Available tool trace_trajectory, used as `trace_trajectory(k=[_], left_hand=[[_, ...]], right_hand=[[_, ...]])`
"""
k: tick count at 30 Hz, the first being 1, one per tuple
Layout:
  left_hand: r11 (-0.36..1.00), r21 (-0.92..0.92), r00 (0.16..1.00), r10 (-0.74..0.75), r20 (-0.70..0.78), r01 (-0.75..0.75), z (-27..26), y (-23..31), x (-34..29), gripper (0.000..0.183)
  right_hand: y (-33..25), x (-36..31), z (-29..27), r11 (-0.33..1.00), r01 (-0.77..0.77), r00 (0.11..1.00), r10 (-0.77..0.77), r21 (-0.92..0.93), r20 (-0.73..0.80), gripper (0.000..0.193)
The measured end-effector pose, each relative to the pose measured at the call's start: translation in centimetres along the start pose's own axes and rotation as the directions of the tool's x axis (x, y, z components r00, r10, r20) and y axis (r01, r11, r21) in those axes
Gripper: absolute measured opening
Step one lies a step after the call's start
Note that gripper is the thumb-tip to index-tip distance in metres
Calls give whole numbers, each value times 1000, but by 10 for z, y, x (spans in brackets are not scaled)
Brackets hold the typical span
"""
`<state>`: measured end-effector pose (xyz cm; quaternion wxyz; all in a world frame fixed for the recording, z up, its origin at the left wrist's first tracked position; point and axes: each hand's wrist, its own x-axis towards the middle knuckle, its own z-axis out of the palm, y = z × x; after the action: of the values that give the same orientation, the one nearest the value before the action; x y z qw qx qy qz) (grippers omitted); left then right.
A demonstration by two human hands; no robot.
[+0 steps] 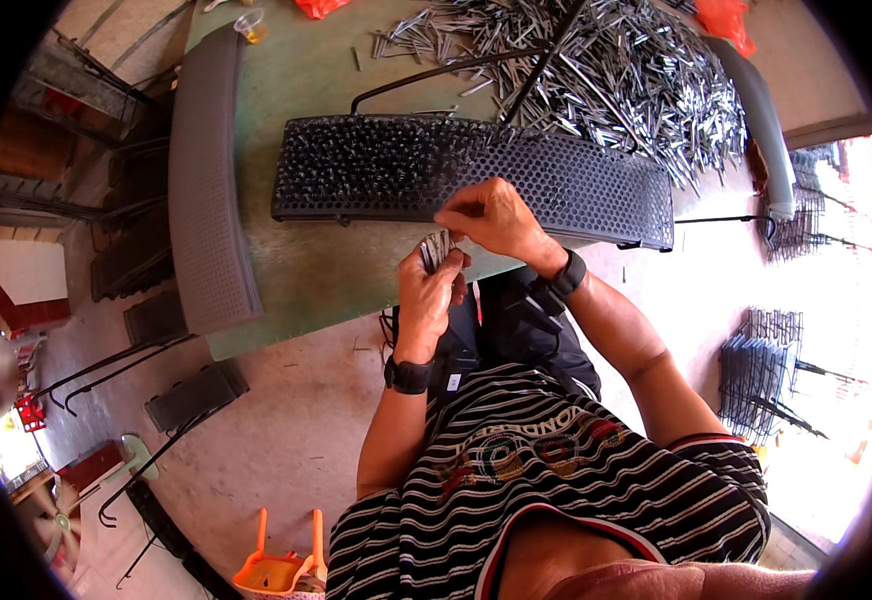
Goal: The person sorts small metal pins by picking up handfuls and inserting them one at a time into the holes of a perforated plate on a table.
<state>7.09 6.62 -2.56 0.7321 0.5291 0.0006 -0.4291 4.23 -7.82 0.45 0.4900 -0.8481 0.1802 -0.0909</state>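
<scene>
My left hand (426,305) is closed around a small bundle of thin silvery metal pins (435,251), their ends poking up past the fingers. Just above and to the right, my right hand (499,218) has its thumb and fingertips pinched together by the front edge of a long black perforated panel (596,195). Whether a pin sits in that pinch is too small to make out. The left half of the panel is crowded with upright pins (376,155); on the right half, bare round holes show.
Behind the panel, a big heap of loose metal pins (666,85) covers the green tabletop (296,280). Black bent rods (436,72) rise over it. A grey perforated panel (206,180) lies at the left edge, near a plastic cup (250,26). An orange stool (281,565) stands on the floor.
</scene>
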Motion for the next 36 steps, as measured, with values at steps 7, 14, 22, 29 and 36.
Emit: trace_trajectory(k=[7,14,22,29,36], left_hand=[[994,-108,998,26,-52,-32,0,-4,6,22],[952,-304,995,-69,-78,42,-16,-6,10,19],[957,-289,985,-78,-151,32,-16,-3,8,16],[953,-300,983,-17,-185,-40,-6,-1,9,18],[941,-337,991,-16,-135,-31,7,-7,14,19]], right_hand=[[-4,5,5,927,15,966,83,375,-244,8],[8,8,28,941,221,913,-107,255,-394,6],[16,12,28,831,461,806,-539,-309,-245,6],[-4,-7,9,985,63,985,-87,-163,-148,17],[10,-1,1,929,-78,970,155,361,-189,10]])
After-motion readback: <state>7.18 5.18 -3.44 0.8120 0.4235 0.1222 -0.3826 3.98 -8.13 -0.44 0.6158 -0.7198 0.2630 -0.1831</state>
